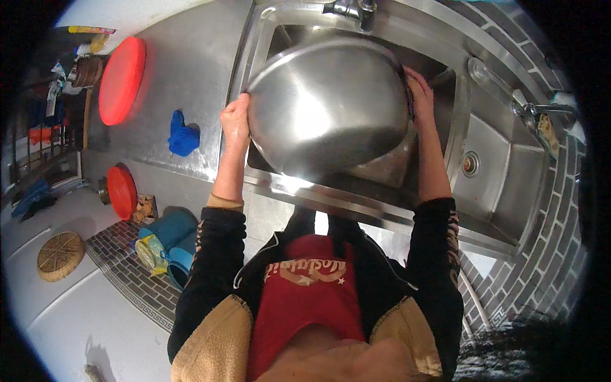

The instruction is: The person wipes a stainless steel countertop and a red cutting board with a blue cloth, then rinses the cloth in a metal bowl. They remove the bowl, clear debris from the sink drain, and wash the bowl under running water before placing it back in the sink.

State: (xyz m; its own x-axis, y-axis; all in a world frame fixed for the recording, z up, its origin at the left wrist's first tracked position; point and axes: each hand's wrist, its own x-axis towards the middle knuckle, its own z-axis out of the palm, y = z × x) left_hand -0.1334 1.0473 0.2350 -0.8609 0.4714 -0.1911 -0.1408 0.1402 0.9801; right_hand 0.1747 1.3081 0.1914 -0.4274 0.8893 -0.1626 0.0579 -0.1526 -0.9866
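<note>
A large, round stainless steel basin (329, 110) is over the left sink bowl (437, 90), with one smooth, shiny face towards me. My left hand (235, 120) grips its rim on the left side, fist closed and thumb up at the edge. On the opposite side my right hand (421, 98) holds the rim, and part of that hand is hidden behind it. The basin covers most of the sink bowl. At the sink's back edge, just beyond the basin, is a dark faucet (365, 14).
Left of the sink, a blue cloth (183, 136) lies on the steel counter (191, 62), near a red round lid or tray (122, 81). To the right is a smaller sink (482, 176) with a drain. Blue bins (167, 231) stand by the left wall, and a woven basket (61, 256) hangs there.
</note>
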